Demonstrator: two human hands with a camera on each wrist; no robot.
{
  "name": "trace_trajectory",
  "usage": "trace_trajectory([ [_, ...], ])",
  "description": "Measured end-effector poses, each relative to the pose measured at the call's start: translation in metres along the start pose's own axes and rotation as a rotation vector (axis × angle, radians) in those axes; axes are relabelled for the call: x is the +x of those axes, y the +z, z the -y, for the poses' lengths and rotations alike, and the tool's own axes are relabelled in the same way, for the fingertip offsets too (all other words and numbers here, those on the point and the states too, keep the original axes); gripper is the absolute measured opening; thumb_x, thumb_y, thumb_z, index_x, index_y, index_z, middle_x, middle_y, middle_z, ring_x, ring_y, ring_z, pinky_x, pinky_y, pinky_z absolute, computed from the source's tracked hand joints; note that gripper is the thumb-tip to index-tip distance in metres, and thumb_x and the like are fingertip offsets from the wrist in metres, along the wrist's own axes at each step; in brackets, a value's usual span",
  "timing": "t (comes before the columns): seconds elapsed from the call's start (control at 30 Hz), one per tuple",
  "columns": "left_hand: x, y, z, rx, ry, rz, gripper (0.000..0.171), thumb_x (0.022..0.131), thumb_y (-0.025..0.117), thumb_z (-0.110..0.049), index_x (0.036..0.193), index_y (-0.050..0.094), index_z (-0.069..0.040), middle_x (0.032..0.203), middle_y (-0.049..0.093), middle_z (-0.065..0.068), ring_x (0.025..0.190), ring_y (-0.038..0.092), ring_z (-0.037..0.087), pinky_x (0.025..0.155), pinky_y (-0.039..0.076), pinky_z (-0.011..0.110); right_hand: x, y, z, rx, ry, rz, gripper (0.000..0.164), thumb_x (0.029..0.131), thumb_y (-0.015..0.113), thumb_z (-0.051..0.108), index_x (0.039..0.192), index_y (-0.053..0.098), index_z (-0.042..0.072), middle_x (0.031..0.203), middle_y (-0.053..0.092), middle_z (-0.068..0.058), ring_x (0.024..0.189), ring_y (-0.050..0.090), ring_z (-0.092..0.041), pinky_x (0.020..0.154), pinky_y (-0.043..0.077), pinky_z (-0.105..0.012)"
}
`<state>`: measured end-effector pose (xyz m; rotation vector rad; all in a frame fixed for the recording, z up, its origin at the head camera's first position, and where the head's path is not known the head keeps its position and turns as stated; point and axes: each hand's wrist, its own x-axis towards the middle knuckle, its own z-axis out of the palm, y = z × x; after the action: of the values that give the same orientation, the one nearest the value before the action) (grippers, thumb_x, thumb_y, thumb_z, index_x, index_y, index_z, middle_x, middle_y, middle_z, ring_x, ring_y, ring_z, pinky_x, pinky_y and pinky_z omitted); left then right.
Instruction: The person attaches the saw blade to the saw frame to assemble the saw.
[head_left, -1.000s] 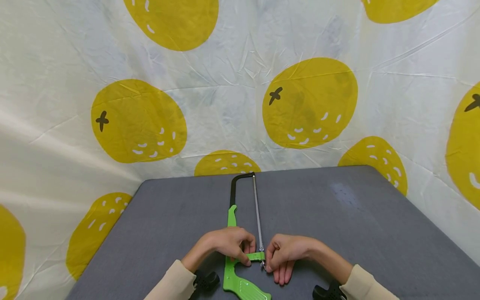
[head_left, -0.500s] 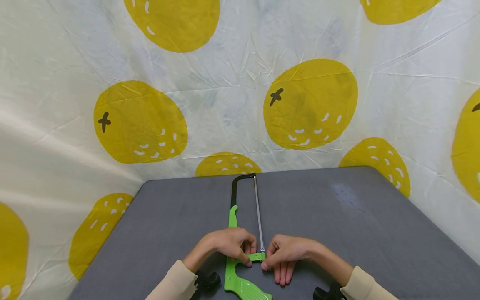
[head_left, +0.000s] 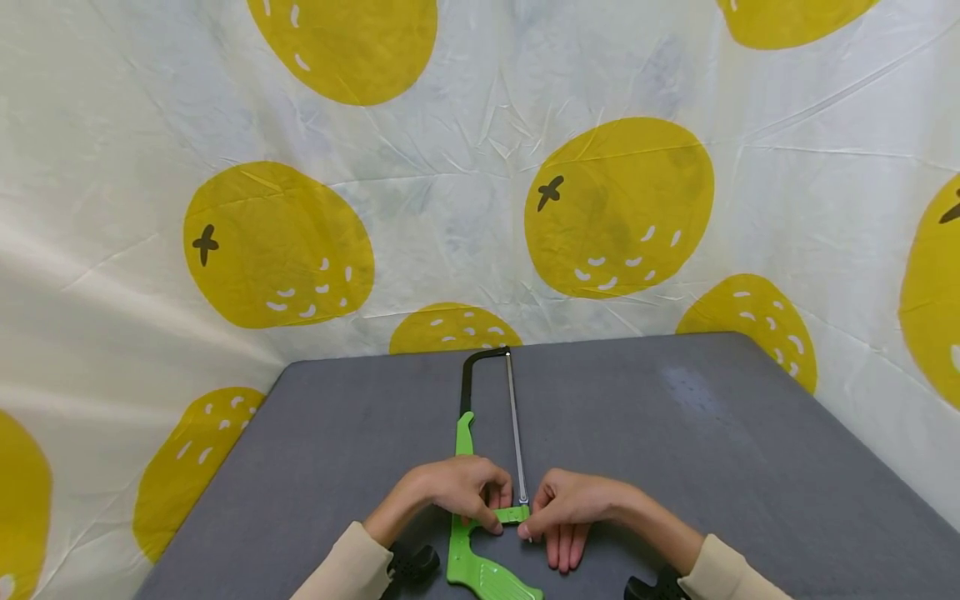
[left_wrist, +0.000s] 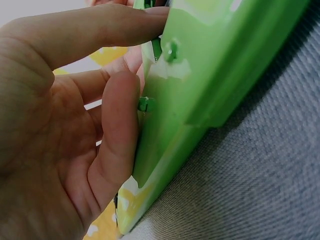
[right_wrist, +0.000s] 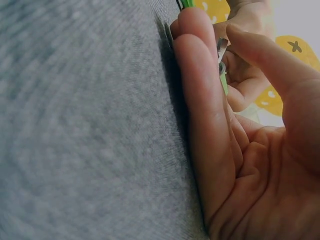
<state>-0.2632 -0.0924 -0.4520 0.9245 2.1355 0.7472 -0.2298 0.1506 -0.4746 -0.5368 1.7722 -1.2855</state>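
Note:
A hacksaw lies on the grey table in the head view, with a green handle point(head_left: 491, 575), a black front frame point(head_left: 467, 383) and a narrow silver blade point(head_left: 515, 425). My left hand point(head_left: 459, 487) pinches the green crossbar near the handle. In the left wrist view, its thumb and fingers close on the green frame point(left_wrist: 200, 75). My right hand point(head_left: 573, 502) pinches the metal wing nut point(right_wrist: 222, 45) at the blade's near end between thumb and index finger. Its other fingers point(right_wrist: 207, 110) rest on the table. The fingers mostly cover the nut in the head view.
The grey table point(head_left: 675, 467) extends to both sides of the hands. A white cloth point(head_left: 450, 225) printed with yellow fruit hangs behind and beside it. Black wrist devices point(head_left: 412, 562) sit under both sleeves.
The right thumb has shifted slightly left over the wing nut, which showed more plainly one second ago. The left hand and the hacksaw have stayed in place.

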Motion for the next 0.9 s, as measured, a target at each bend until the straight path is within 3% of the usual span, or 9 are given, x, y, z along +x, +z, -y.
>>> trace_trajectory([
  [0.7, 0.0003, -0.0003, 0.0002, -0.005, 0.006, 0.006, 0.015, 0.087, 0.081, -0.012, 0.092, 0.068, -0.016, 0.075, 0.063, -0.007, 0.051, 0.056, 0.007, 0.049, 0.054, 0.026, 0.0006, -0.0021, -0.0004, 0.011, -0.01, 0.046, 0.027, 0.096, 0.07, 0.023, 0.09, 0.077, -0.002, 0.066, 0.076, -0.006, 0.054, 0.072, -0.009, 0.048, 0.058, -0.023],
  [0.9, -0.0003, 0.0002, -0.0005, 0.035, 0.003, -0.02, 0.016, 0.086, 0.082, -0.013, 0.091, 0.068, -0.017, 0.074, 0.062, -0.008, 0.05, 0.056, 0.006, 0.05, 0.055, 0.027, 0.0003, -0.0033, -0.0007, 0.0, -0.015, 0.056, 0.027, 0.096, 0.068, 0.023, 0.091, 0.078, -0.002, 0.066, 0.076, -0.004, 0.054, 0.072, -0.009, 0.049, 0.059, -0.024],
])
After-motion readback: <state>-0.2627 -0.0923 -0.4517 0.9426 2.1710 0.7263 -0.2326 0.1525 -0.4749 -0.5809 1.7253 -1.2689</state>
